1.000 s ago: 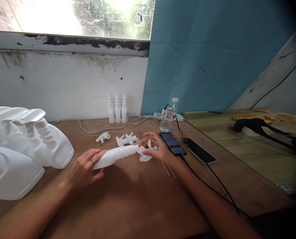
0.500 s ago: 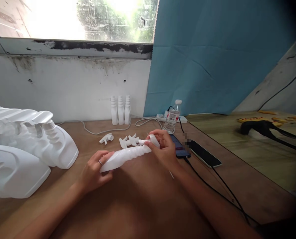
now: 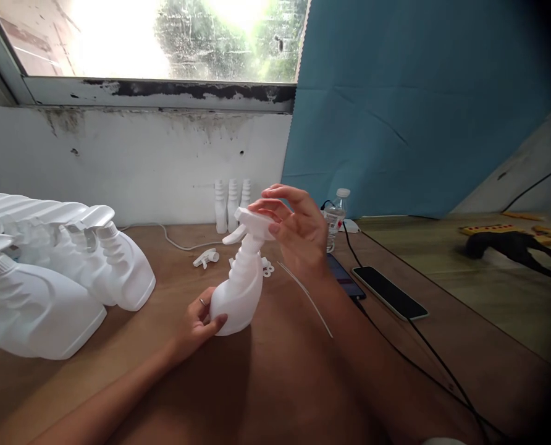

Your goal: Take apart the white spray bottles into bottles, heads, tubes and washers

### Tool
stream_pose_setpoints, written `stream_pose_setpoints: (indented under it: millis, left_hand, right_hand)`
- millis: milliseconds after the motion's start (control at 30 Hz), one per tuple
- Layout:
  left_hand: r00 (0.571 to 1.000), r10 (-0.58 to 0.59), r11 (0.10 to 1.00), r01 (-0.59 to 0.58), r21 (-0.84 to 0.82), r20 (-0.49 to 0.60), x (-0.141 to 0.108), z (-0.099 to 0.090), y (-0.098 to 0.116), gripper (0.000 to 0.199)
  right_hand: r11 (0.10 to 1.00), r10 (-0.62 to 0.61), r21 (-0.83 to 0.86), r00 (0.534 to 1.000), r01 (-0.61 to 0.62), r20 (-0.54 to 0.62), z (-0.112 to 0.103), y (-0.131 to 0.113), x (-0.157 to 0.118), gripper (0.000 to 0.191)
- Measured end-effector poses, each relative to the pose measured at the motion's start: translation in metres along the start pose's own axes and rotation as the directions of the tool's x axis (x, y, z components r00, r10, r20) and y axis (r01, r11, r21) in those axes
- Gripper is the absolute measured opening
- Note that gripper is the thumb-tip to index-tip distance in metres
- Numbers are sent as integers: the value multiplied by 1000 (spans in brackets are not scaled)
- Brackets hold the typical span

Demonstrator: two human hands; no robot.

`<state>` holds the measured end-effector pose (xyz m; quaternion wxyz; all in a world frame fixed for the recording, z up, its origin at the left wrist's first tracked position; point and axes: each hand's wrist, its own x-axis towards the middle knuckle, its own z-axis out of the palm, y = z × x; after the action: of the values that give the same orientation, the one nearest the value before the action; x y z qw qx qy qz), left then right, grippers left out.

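Observation:
A white spray bottle (image 3: 239, 290) stands nearly upright, tilted a little, with a white trigger sprayer head (image 3: 257, 224) on its neck. Low on the bottle, my left hand (image 3: 199, 321) is closed round its lower left side, a ring on one finger. My right hand (image 3: 301, 232) has its thumb against the back of the sprayer head and its fingers curved over the far side. On the table behind lies a loose trigger sprayer (image 3: 206, 258). More white sprayer parts (image 3: 267, 267) show partly from behind the bottle. Thin white tubes (image 3: 307, 300) lie to the right.
Several white spray bottles (image 3: 127, 272) stand in rows at the left. Three slim white bottles (image 3: 220, 207) stand by the wall. At the right are a water bottle (image 3: 335, 216), a dark phone (image 3: 347, 278), a second phone (image 3: 391, 292) and black cables (image 3: 435, 364).
The spray bottle has swung from lying sideways to upright, its head now on top. My right hand has risen with the head, and its fingers have loosened. The view has shifted slightly left.

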<state>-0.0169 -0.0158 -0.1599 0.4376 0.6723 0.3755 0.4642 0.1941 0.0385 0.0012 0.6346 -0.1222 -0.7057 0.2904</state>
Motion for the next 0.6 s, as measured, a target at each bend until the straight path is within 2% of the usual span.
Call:
stream_pose_setpoints:
  millis: [100,167,267,333,367,467,533,600]
  left_hand:
    - [1000,-31,998,31,-55,3,-1,0,-5,42]
    - [999,-44,996,45,-78,17,-1,0,-6,42]
    - [998,-53,995,56,-84,36,-3,2,-6,42]
    - [997,-53,997,56,-55,59,-3,3,-1,42]
    - [997,-32,999,33,-24,67,-1,2,3,44]
    - [987,161,984,-161,76,12,10,-3,28,53]
    - [939,335,939,-327,103,-75,24,-11,54,56]
    - [877,458,888,-444,117,-145,42,-19,86,55]
  right_hand:
    - [997,72,29,997,-71,-24,6,9,-5,42]
    - [984,163,81,987,-162,-9,7,13,-8,50]
    - [906,331,228,932,-358,149,9,18,-15,52]
    - [823,387,326,879,-466,280,13,22,-21,41]
    - [787,399,368,864,-495,308,16,25,-24,37]
    - [735,427,468,872,-490,242,26,32,-31,39]
    - [727,450,495,874,-477,182,31,36,-34,40]
    - [718,466,506,870,-478,161,34,37,-35,40]
